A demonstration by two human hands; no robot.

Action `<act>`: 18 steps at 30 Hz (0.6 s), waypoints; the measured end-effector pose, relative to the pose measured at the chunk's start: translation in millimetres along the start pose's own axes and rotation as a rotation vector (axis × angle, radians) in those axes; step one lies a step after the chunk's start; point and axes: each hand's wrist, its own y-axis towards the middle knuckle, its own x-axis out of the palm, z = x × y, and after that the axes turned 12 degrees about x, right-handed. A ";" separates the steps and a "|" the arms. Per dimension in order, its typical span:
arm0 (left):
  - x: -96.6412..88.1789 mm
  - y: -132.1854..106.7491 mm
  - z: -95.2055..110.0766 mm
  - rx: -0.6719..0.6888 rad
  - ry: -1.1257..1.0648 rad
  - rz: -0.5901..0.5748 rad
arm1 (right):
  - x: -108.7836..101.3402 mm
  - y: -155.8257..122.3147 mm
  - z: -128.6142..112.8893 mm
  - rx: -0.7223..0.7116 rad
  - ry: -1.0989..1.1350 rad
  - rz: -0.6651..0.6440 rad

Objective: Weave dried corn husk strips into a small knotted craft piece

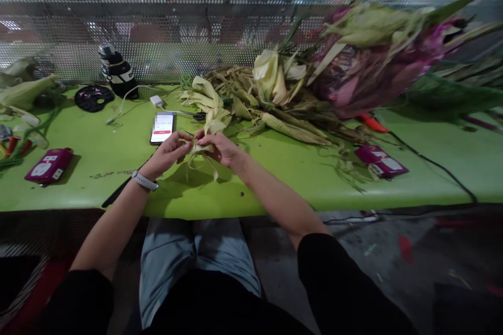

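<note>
Over the green table, both hands meet in front of my body. My left hand (172,151) is closed in a pinch at the end of a pale corn husk (216,121). Fingers of my right hand (223,149) grip the same husk from the other side, close to the left fingertips. Thin husk strips hang down below the fingers, and the husk's wide part rises behind them. Just beyond the left hand lies a phone (162,128) with a lit screen. A heap of dried husks (251,94) spreads behind the right hand.
The green table (118,191) backs onto perforated metal mesh (220,26). A dark bottle (120,73) and black disc (94,98) stand back left. Purple boxes lie left (49,166) and right (381,161). A pink bag (353,73) of husks bulges at right; a black cable (432,162) crosses there.
</note>
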 end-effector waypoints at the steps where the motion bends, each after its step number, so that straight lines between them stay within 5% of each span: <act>1: -0.1 0.2 -0.1 -0.010 -0.055 0.002 | -0.9 -0.7 -0.2 -0.008 0.020 -0.046; 5: -6.0 2.4 0.9 -0.026 -0.218 0.077 | -5.1 -3.7 -3.5 -0.061 0.130 -0.201; 8: -11.2 3.4 1.6 0.006 -0.151 0.126 | -6.6 -3.9 -8.1 -0.109 0.207 -0.159; 12: -8.2 1.3 1.8 0.241 0.327 0.090 | -4.3 -1.5 -9.7 -0.069 0.278 -0.019; 18: -3.6 1.2 -6.3 0.605 0.901 0.001 | 2.5 1.7 -2.0 -0.049 0.252 -0.007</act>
